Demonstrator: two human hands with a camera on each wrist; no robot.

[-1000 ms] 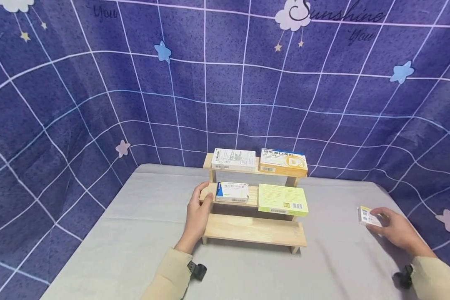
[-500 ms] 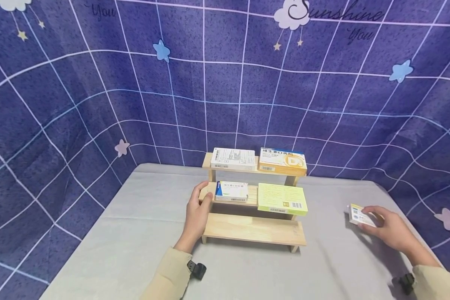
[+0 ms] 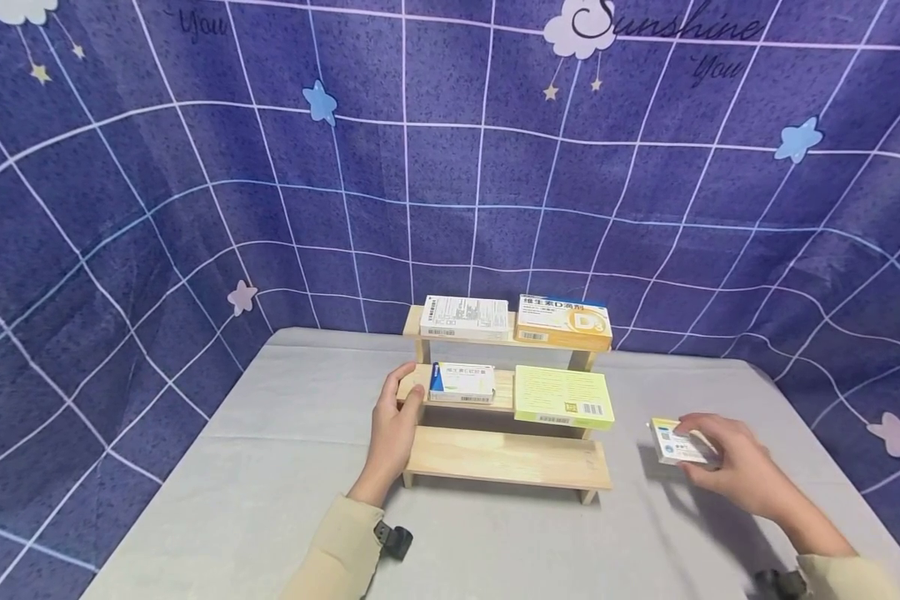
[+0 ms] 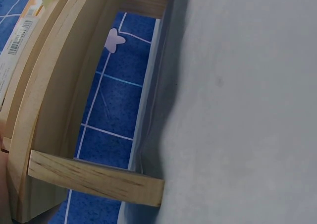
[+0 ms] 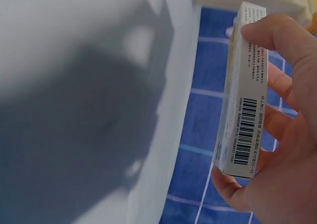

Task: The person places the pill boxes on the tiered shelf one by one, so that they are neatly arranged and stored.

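My left hand (image 3: 396,425) grips the left end of the middle step of a three-step wooden rack (image 3: 506,458). Out to the right of the rack, my right hand (image 3: 742,462) holds a small white medicine box (image 3: 678,446) with a yellow edge, its shadow falling on the cloth below. The right wrist view shows the thumb on one side of this medicine box (image 5: 242,95) and fingers on the other, a barcode facing the camera. On the middle step lie a white-and-blue box (image 3: 462,383) and a yellow-green box (image 3: 564,396).
A white printed box (image 3: 465,317) and an orange-and-white box (image 3: 564,322) lie on the top step. The lowest step (image 3: 506,458) shows bare wood. Grey cloth (image 3: 270,500) covers the table, and a blue patterned curtain (image 3: 450,167) hangs behind and at both sides.
My right hand has carried the small medicine box leftward, closer to the rack. My left hand keeps its hold on the middle step, and the boxes on the rack stay put.
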